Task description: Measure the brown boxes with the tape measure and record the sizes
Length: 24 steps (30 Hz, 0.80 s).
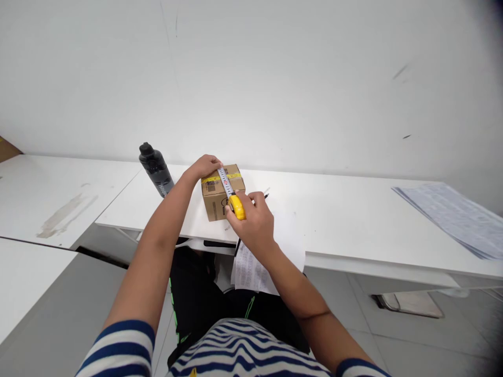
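A small brown cardboard box (216, 206) with yellow tape across its top sits on the white table. My right hand (255, 220) grips a yellow tape measure (237, 207) at the box's near edge. Its white blade (225, 182) is pulled out across the box top, away from me. At the far edge, my left hand (206, 166) has its fingers closed at the blade's end; the very tip is hidden there. The dark tip of what looks like a pen (266, 196) shows just beyond my right hand.
A dark bottle (156, 170) stands left of the box. Printed sheets (253, 269) hang over the table's front edge beneath my right forearm. More printed papers (451, 214) lie far right. The white table (346, 214) runs along a white wall (298, 84).
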Each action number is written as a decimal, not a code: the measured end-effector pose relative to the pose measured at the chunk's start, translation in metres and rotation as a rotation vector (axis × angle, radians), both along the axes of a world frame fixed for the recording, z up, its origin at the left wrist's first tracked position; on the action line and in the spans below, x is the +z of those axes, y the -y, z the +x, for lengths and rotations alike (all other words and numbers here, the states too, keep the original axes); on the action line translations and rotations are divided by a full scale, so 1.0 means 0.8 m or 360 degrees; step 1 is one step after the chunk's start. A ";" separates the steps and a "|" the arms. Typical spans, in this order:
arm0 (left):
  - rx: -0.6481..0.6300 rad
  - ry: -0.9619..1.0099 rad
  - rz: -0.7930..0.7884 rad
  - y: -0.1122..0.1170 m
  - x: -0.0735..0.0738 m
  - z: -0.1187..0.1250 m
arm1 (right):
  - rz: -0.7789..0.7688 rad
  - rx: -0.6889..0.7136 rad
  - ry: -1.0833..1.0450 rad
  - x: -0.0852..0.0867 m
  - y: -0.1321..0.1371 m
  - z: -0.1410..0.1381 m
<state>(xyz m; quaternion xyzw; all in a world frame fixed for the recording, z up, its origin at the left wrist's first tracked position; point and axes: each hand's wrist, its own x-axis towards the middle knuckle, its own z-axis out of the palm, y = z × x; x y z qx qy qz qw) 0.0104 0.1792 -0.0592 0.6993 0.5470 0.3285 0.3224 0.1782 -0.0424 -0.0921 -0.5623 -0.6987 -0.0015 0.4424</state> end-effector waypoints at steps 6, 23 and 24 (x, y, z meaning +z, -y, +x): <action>-0.0010 -0.0019 -0.0090 0.006 -0.006 0.001 | -0.0301 0.0045 -0.0022 0.004 -0.039 -0.020; -0.0150 0.0111 0.0420 0.096 -0.003 0.008 | 0.0175 0.0042 -0.0019 -0.023 -0.058 0.016; -0.0204 0.0109 0.0419 0.108 -0.001 0.011 | 0.0224 0.0084 0.0014 -0.023 -0.063 0.022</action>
